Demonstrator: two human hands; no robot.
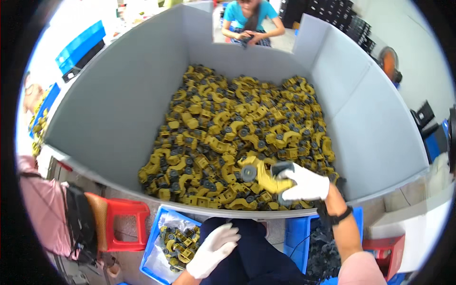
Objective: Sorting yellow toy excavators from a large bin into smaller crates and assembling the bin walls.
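A: Head view. What does the right hand (306, 183) hold?

B: A yellow part (263, 175) with a grey wheel, gripped in gloved fingers, held over the near edge of the grey bin (118, 109).

A: And the bin's contents?

B: A heap of like yellow parts (237, 133), covering its floor.

A: Where is the left hand (213, 249)?

B: Below the bin's near wall, gloved, fingers loosely spread and holding nothing, resting on the person's dark lap beside a blue tray (154, 237) with a few yellow parts.

A: Other items?

B: A red stool (124, 223) left of the tray; a second blue tray (297, 237) under the right forearm; another person (251, 21) seated beyond the bin's far wall.
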